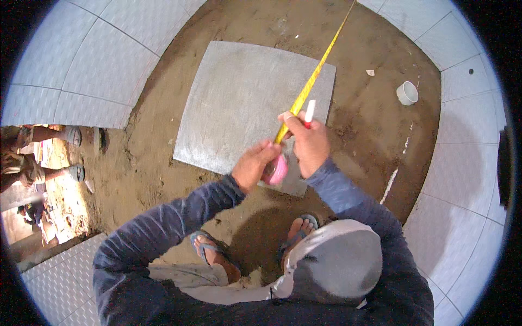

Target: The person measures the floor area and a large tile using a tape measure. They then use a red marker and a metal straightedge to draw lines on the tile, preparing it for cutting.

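Note:
My left hand (252, 164) is closed around the pink case of a tape measure (277, 169). From it the yellow blade (312, 81) runs out, away from me, to the far wall's foot at the top right. My right hand (310, 145) pinches the blade just past the case. A white marker with a red part (310, 111) sticks up from the right hand's fingers. Beneath my hands a large grey square tile (244, 98) lies on the brown ground, the blade crossing above its right side.
Tiled walls rise at the left (109, 54) and right (462, 168). A white cup-like container (407, 93) sits on the dirt near the right wall, with a white streak (390, 186) on the ground. Another person's legs (46, 136) show in an opening at the left.

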Tool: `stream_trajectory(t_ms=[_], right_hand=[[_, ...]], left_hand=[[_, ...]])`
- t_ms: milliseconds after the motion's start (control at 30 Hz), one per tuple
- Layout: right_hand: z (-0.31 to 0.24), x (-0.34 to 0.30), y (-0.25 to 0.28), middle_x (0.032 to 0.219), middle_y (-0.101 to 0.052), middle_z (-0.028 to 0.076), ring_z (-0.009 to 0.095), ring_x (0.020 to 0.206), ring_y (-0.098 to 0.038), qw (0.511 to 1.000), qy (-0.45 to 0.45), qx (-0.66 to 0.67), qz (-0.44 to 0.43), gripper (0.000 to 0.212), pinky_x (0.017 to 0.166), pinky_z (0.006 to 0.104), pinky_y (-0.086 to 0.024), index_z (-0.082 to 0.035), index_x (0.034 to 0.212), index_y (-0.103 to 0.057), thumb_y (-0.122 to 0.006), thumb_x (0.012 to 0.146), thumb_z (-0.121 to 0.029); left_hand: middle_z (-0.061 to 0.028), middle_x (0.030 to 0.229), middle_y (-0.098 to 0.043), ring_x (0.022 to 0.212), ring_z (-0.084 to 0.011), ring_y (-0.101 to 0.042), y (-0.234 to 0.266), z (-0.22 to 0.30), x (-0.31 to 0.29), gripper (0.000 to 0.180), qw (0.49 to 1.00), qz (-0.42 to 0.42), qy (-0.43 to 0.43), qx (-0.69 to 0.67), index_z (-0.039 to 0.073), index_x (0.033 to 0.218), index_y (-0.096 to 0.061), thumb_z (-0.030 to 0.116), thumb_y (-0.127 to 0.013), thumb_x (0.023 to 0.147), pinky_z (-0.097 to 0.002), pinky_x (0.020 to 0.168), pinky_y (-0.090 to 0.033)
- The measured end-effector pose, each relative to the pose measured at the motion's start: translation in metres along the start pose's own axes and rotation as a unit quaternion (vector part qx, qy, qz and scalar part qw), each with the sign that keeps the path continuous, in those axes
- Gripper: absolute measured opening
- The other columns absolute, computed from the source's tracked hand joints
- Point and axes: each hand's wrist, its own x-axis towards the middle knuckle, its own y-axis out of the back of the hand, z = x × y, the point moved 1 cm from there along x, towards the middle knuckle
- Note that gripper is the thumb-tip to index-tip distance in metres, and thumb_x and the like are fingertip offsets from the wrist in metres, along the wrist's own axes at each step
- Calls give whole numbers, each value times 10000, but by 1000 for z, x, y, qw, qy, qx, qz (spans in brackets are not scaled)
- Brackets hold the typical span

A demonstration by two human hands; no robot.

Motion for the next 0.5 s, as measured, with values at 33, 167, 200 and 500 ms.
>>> stream_trajectory(t_ms=[33, 167, 200, 500], right_hand=[[-10, 3, 9, 703, -619, 7, 84, 646, -541, 999, 0, -38, 14, 224, 592, 296, -439, -11, 817, -682, -659, 885, -223], [-17, 4, 44, 689, -612, 3, 80, 633, -549, 996, 53, -56, 46, 239, 570, 273, -422, 1, 863, -703, -676, 877, -236], [-7, 1, 51, 689, -584, -7, 68, 604, -516, 998, 37, -48, 35, 234, 532, 260, -398, -11, 870, -685, -661, 892, -242], [95, -25, 54, 659, -561, 2, 100, 536, -543, 995, 3, -102, 19, 222, 463, 263, -432, -3, 829, -626, -655, 907, -209]], left_hand=[[23, 827, -573, 667, -72, -515, 1, -17, 3, 404, 999, -27, -25, 29, 65, 1147, -609, 400, -440, 998, -244, 613, -423], [18, 699, -555, 669, -90, -516, -27, -72, -17, 434, 999, -33, -9, 15, 54, 974, -650, 410, -405, 1008, -270, 624, -423], [14, 705, -559, 671, -96, -517, -27, -85, -29, 433, 998, -47, -16, 48, 52, 955, -648, 409, -408, 1010, -276, 629, -425], [16, 695, -492, 663, -73, -470, -34, -170, -94, 344, 994, -22, 94, -47, 75, 852, -604, 330, -442, 1018, -270, 625, -401]])
